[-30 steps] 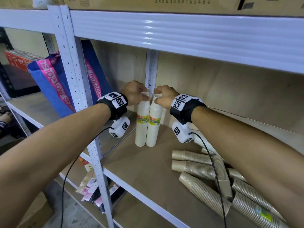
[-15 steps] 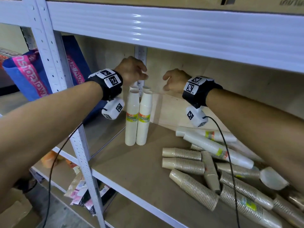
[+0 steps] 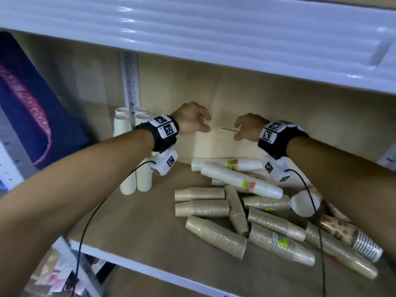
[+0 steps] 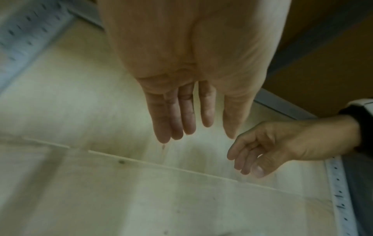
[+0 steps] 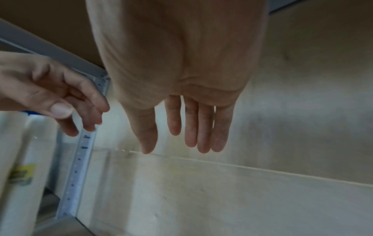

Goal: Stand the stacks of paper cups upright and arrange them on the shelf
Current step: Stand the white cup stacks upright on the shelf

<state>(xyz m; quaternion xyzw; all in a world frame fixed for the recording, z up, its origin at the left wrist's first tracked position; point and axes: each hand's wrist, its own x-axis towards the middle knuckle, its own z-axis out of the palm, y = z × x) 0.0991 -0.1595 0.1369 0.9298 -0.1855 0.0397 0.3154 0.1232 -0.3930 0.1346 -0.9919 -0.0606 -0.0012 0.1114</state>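
Several white cup stacks (image 3: 122, 127) stand upright at the back left of the wooden shelf (image 3: 137, 228). Two white stacks (image 3: 240, 181) lie on their sides further right, near the back wall. In front of them lie several brown cup stacks (image 3: 203, 207), pointing different ways. My left hand (image 3: 194, 122) and right hand (image 3: 246, 128) hover side by side above the lying white stacks, apart from them. Both hold nothing. In the wrist views the left fingers (image 4: 181, 121) and right fingers (image 5: 201, 127) hang straight and relaxed.
A white metal beam (image 3: 192, 35) of the upper shelf runs low overhead. A perforated upright post (image 3: 129, 82) stands behind the white stacks. A blue bag (image 3: 32, 108) leans in the bay to the left. A patterned cup stack (image 3: 351, 239) lies at the right.
Both hands have let go of the tops of the two upright white stacks and moved right, open, to above the lying stacks. The head view has swung right too.
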